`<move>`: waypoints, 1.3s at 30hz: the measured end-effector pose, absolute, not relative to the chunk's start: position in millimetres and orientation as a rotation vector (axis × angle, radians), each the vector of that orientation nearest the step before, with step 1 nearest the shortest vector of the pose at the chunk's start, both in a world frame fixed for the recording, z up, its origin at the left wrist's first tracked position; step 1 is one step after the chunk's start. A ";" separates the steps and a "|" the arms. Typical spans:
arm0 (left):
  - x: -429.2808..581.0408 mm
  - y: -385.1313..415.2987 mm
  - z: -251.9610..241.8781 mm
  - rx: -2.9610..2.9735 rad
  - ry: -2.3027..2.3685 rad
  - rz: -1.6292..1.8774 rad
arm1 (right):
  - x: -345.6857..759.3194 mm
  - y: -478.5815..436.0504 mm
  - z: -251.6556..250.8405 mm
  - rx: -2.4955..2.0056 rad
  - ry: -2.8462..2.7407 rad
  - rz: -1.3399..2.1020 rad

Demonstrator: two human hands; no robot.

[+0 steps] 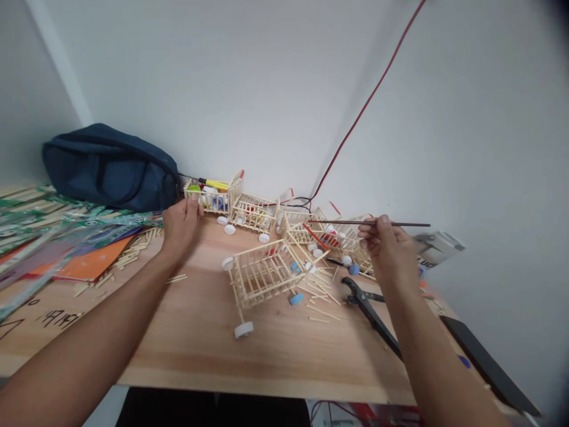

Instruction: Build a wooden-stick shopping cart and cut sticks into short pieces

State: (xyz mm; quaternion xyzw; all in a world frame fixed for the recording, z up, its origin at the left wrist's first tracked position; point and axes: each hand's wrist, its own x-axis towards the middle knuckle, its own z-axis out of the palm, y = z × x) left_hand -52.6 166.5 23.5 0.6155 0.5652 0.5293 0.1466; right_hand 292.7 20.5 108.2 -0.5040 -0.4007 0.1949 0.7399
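My left hand [181, 222] is closed at the near left corner of a small shopping cart [217, 201] made of pale sticks. That cart holds colourful bottle caps, and a yellow-handled tool [214, 184] lies across its top. Raised over the right side, my right hand [391, 243] pinches a thin dark brown stick [329, 222], which points left across the carts. In the middle stands a larger-looking stick cart [262, 276] with white and blue cap wheels and a red handle bar. More stick carts are lined up behind it, partly hidden by one another and my right hand.
Black pliers [371, 317] lie below my right forearm, near loose cut sticks [322, 290]. A blue bag [111, 169] and plastic-wrapped stick packs [35, 231] occupy the left. A dark phone-like slab [484, 362] rests at the right edge. A red cable [368, 101] runs down the wall.
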 end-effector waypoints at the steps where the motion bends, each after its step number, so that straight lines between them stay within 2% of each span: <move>1: -52.5 166.8 23.3 1.773 1.628 1.520 | 292.0 21.0 107.3 -1.100 -0.865 0.458; 24: -52.4 165.6 22.3 1.796 1.610 1.510 | 301.2 2.4 99.0 -1.207 -0.661 0.723; 39: -52.1 166.2 21.0 1.815 1.599 1.517 | 294.8 12.6 84.3 -1.123 -0.647 0.728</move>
